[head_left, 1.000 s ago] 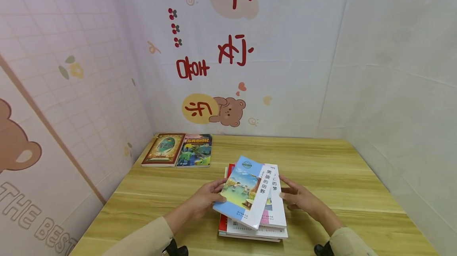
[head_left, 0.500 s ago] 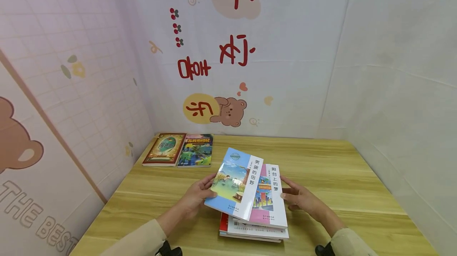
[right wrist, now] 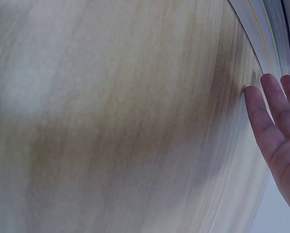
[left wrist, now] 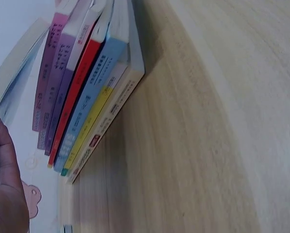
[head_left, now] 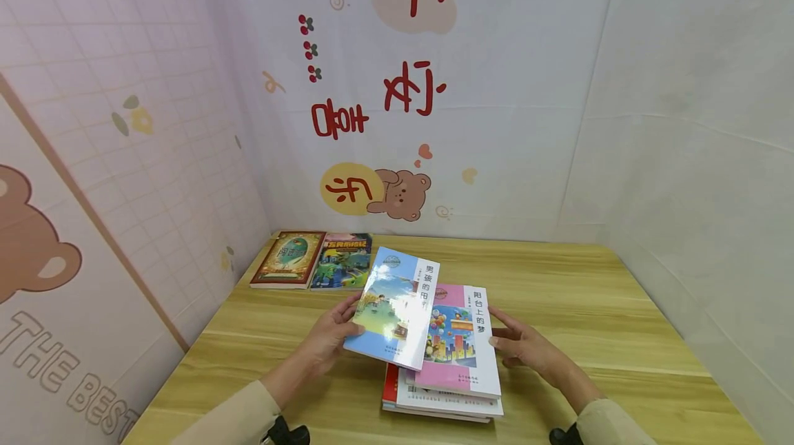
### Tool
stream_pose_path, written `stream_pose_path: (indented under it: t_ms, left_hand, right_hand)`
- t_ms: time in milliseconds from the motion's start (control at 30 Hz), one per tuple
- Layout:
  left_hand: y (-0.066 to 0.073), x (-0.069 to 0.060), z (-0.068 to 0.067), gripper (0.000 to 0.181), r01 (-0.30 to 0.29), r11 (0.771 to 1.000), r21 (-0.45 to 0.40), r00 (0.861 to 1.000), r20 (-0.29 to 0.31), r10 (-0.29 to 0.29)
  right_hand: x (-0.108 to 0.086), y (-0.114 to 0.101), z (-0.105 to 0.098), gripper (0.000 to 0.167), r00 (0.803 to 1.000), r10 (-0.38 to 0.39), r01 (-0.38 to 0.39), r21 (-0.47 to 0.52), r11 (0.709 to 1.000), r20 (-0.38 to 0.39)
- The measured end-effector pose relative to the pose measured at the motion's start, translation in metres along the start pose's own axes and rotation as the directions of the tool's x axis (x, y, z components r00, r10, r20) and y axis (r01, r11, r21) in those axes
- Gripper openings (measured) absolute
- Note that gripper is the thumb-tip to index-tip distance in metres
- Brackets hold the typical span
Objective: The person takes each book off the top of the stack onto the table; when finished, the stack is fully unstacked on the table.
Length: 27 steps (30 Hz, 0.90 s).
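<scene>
My left hand (head_left: 331, 335) pinches the left edge of a blue-and-white book (head_left: 391, 307), thumb on its cover and fingers beneath. That book is tilted above the left part of a stack and overlaps it. On top of the stack lies a pink-and-white book (head_left: 455, 342) with a balloon and city picture. Below it are several more books, whose red, blue and yellow spines (left wrist: 81, 111) show in the left wrist view. At the stack's right side my right hand (head_left: 527, 348) rests against the books. Its fingers (right wrist: 261, 116) look extended in the right wrist view.
At the back left of the wooden table (head_left: 558, 293) lie a brown-bordered book (head_left: 290, 259) and a green-and-blue book (head_left: 342, 261), side by side. A printed white cloth (head_left: 496, 87) hangs behind the table, with more cloth along both sides.
My left hand has moved the blue-and-white book left and slightly away from me, uncovering more of the pink-and-white book. The right hand has stayed at the stack's right side.
</scene>
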State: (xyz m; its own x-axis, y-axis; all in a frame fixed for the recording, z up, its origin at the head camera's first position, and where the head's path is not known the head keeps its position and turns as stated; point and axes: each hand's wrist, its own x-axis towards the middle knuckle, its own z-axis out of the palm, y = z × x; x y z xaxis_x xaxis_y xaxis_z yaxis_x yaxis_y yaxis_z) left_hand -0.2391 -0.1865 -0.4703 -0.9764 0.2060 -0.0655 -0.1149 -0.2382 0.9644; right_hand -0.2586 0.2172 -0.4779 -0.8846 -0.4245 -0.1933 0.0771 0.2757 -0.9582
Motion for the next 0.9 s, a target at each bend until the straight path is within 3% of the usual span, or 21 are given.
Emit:
stream_pose_path:
  t_ms: [267,533,900]
  left_hand:
    - [0.012,-0.008,-0.021,0.079,-0.001,1.000,0.008,0.999,-0.040,0.001]
    - [0.020,-0.014,-0.051,0.081,0.018,1.000,-0.025,0.991,-0.132,-0.021]
    - [0.030,-0.026,-0.091,0.082,0.000,1.000,0.003,0.993,-0.122,0.000]
  right_hand:
    - [0.001,0.000,0.002,0.077,1.000,0.001,-0.001,-0.004,1.000,-0.005]
    - [0.000,-0.002,0.002,0.077,1.000,0.000,-0.001,-0.004,1.000,-0.005]
    - [0.001,0.001,0.001,0.077,1.000,0.007,-0.007,0.002,1.000,-0.007]
